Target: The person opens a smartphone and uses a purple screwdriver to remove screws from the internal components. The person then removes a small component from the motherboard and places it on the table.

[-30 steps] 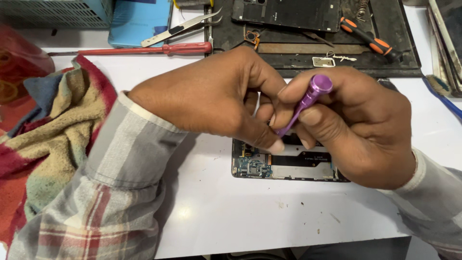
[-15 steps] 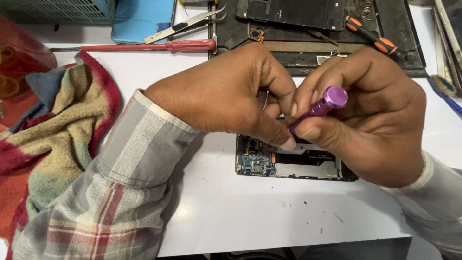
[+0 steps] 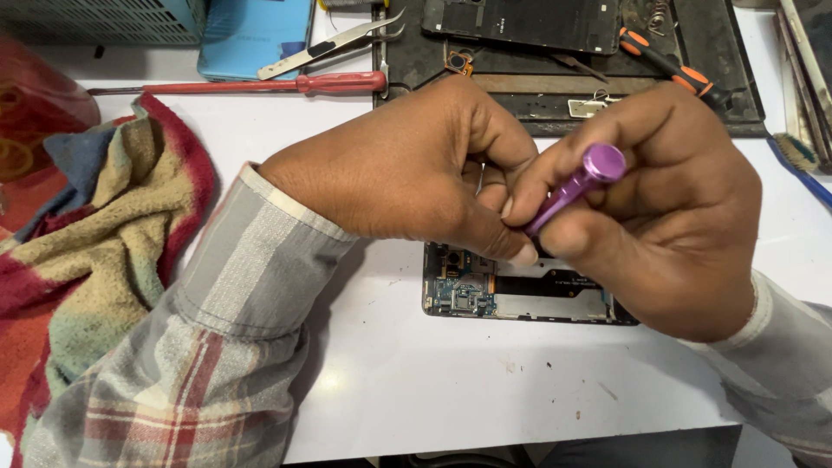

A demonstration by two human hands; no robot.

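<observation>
Two hands over the open phone (image 3: 520,295) on the white bench (image 3: 485,390). My right hand (image 3: 667,225) grips a purple screwdriver (image 3: 574,189), fingers wrapped round the shaft, cap end up and tilted away from me; the tip is hidden behind the left thumb. My left hand (image 3: 407,173) is curled, thumb and forefinger pinched right at the driver's lower end; whether it holds a screw or only steadies the bit I cannot tell. The phone lies directly under both hands, its circuit board exposed just below the left thumb.

To do this well, I judge: keep the driver in line with the screw, press lightly, turn with the fingertips only, and keep the left pinch low to stop the tip skating onto the board.

Around: beyond the left hand, a red screwdriver (image 3: 260,85) lies flat, with tweezers (image 3: 334,45) and a blue box (image 3: 251,35) further off. Beyond the right hand sits a dark work mat (image 3: 737,104) carrying a phone back panel (image 3: 520,22), an orange-handled driver (image 3: 672,69) and small loose parts. Outside the left sleeve lies a striped cloth (image 3: 95,243).

Both hands crowd the view; the working point itself is masked.
</observation>
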